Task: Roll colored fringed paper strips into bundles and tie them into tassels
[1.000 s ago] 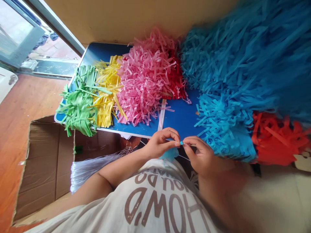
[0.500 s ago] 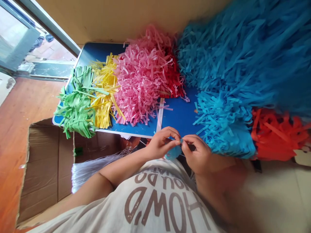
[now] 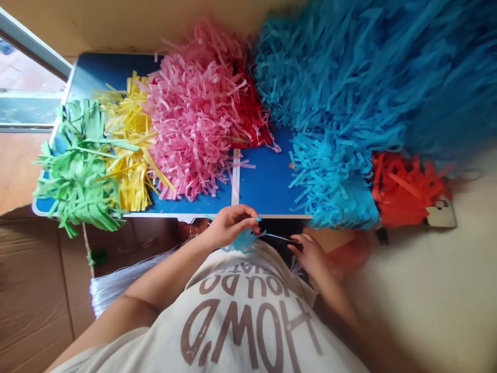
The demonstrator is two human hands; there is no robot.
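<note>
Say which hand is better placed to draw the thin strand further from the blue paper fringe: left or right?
Probably the right hand. It looks free, with its fingers right by the far end of the thin strand. The left hand is busy, pinching the blue paper fringe.

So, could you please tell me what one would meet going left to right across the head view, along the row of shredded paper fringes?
Green paper fringe → yellow paper fringe → pink paper fringe → turquoise paper fringe → orange-red paper fringe
</note>
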